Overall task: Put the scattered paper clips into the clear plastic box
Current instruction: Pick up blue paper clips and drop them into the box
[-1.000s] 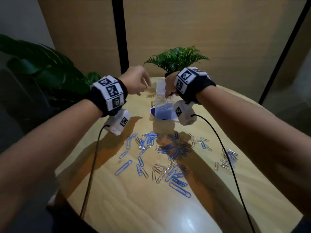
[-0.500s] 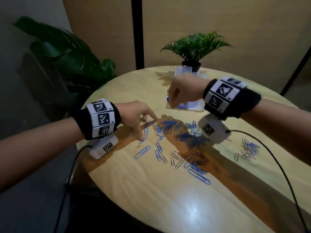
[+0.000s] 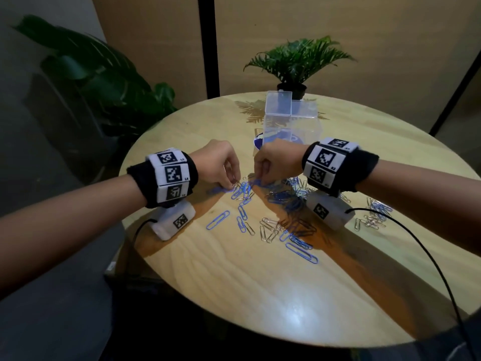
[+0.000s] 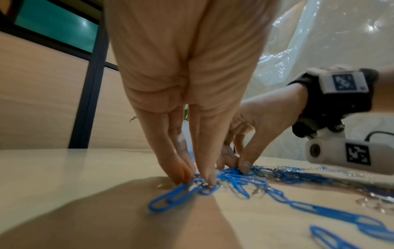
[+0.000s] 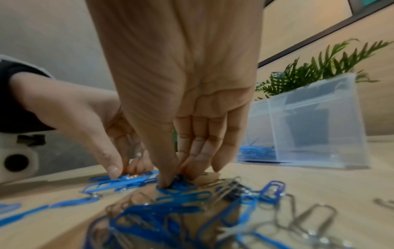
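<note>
Blue and silver paper clips (image 3: 276,217) lie scattered over the middle of the round wooden table (image 3: 260,295). The clear plastic box (image 3: 291,121) stands open behind them, its lid up, with blue clips (image 5: 255,151) on its floor. My left hand (image 3: 231,182) reaches down to the heap's far edge, thumb and fingers pinching blue clips (image 4: 181,193) against the table. My right hand (image 3: 261,181) is just to its right, fingertips (image 5: 168,182) closing on a bunch of blue clips (image 5: 179,185). Both hands sit in front of the box.
A small potted fern (image 3: 296,61) stands behind the box at the table's far edge. A large leafy plant (image 3: 99,82) is off the table to the left. Another little heap of clips (image 3: 374,214) lies at the right. Black cables (image 3: 416,243) trail from both wrist cameras.
Both hands came down from the box to the clip heap. The left hand slid right from the heap's left side, and the right hand dropped from the box; they now pinch clips side by side.
</note>
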